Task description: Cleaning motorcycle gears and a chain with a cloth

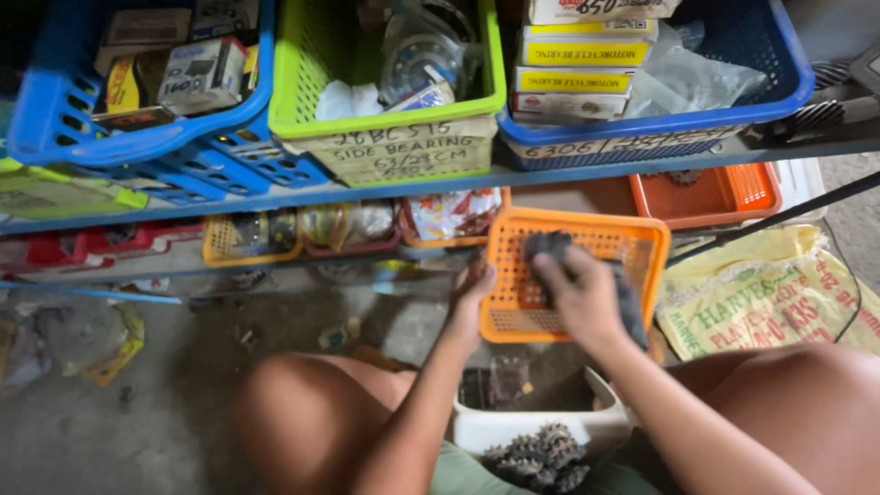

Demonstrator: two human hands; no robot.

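An orange perforated basket [513, 302] is tipped up on edge so that its open mouth or its base, hard to say which in the blur, faces the camera; its long axis runs roughly up and down the view, leaning slightly toward the shelves. It sits in front of the lower shelf, above the person's knees. The left hand [469, 298] grips the basket's left edge, fingers curled around the rim and pressed together. The right hand [582, 293] lies flat against the basket's face, fingers closed on a dark grey rag [550, 246] that bunches above the knuckles and trails down past the wrist on the right.

Below the hands, between the thighs, stands a white tub [532, 426] with dark toothed metal parts [536, 458] heaped in front of it. To the right lies a yellow printed sack [770, 293]. Above, the metal shelf [385, 188] carries a green basket [302, 101] between two blue ones, the right one [788, 64] holding stacked yellow boxes [573, 64].
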